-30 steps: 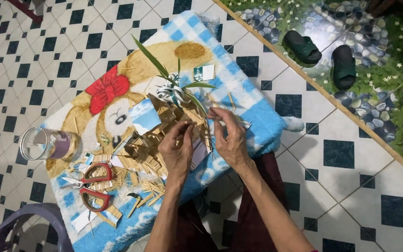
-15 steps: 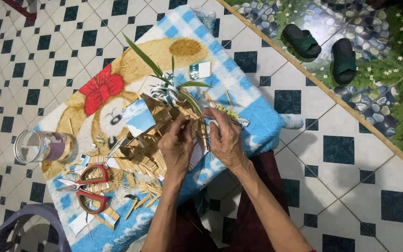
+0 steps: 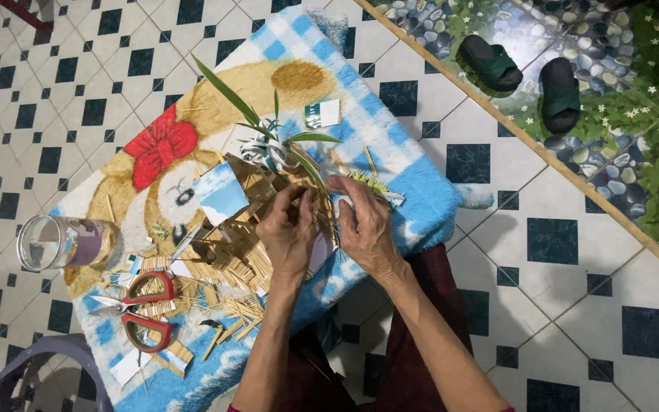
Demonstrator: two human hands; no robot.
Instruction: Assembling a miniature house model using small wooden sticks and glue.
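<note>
Left hand (image 3: pixel 290 233) and right hand (image 3: pixel 366 225) are pinching thin sticks on the stick model (image 3: pixel 242 240), mid-blanket (image 3: pixel 413 191). Red scissors (image 3: pixel 139 309), glass jar (image 3: pixel 59 243), green leaves (image 3: pixel 268 126) are lying around; sandals (image 3: pixel 524 72) are sitting beyond the checkered tile floor (image 3: pixel 573 244).

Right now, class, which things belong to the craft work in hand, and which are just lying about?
In use: left hand, right hand, stick model, green leaves.
Lying about: red scissors, glass jar, sandals, small card.
</note>
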